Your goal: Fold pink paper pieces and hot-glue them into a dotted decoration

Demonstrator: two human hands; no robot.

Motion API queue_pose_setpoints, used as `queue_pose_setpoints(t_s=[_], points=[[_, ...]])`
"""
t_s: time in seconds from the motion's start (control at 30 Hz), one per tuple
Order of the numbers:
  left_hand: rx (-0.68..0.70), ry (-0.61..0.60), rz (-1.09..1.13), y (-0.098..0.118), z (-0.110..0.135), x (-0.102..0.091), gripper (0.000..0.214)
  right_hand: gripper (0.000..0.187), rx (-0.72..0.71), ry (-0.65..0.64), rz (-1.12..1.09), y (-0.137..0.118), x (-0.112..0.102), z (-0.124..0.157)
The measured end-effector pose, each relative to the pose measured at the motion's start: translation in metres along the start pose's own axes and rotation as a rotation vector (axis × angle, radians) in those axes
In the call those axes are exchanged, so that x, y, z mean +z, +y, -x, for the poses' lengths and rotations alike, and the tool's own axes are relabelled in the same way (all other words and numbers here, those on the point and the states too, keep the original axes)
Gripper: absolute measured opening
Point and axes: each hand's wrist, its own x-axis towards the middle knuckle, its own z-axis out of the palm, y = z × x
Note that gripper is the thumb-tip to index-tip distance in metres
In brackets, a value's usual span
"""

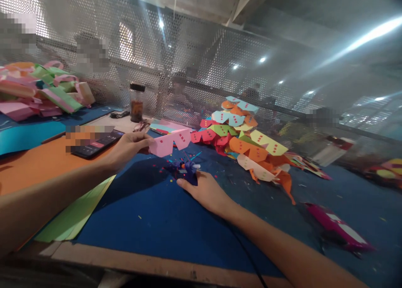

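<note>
Between the fingers and thumb of my left hand [133, 147] is the left end of a pink paper cutout [163, 146], shaped like glasses with small square holes. It is held up above the table. My right hand [209, 191] is wrapped round a blue glue gun [190, 170] with a white glue stick showing at its back. The gun sits just below and to the right of the pink cutout, apart from it. Tiny coloured paper bits lie on the blue tabletop [150, 221] around the gun's nozzle, which is partly hidden in shadow.
A heap of similar colourful paper cutouts [245, 145] lies right of centre. A phone [97, 144] rests on orange paper [34, 166] at left. Behind stands a jar [136, 105]; pink and green paper pieces [47, 91] fill the far left. A magenta pouch [339, 229] lies right.
</note>
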Motion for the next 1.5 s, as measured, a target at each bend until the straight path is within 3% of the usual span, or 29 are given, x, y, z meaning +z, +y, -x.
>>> queue_pose_setpoints(t_s=[0.47, 0.87, 1.17, 1.5], points=[[0.01, -0.026, 0.006, 0.002, 0.001, 0.001, 0.02, 0.034, 0.001, 0.005, 0.063, 0.0, 0.003, -0.004], [0.008, -0.019, 0.0, 0.002, 0.0, 0.0, 0.022, 0.029, -0.02, 0.06, -0.064, 0.005, -0.002, 0.008], [-0.001, -0.032, -0.044, 0.0, 0.0, 0.0, 0.022, 0.028, -0.08, 0.2, -0.039, -0.003, -0.009, 0.023], [0.005, -0.137, -0.062, 0.002, 0.005, 0.002, 0.02, 0.029, -0.197, 0.306, 0.002, 0.0, -0.002, 0.024]])
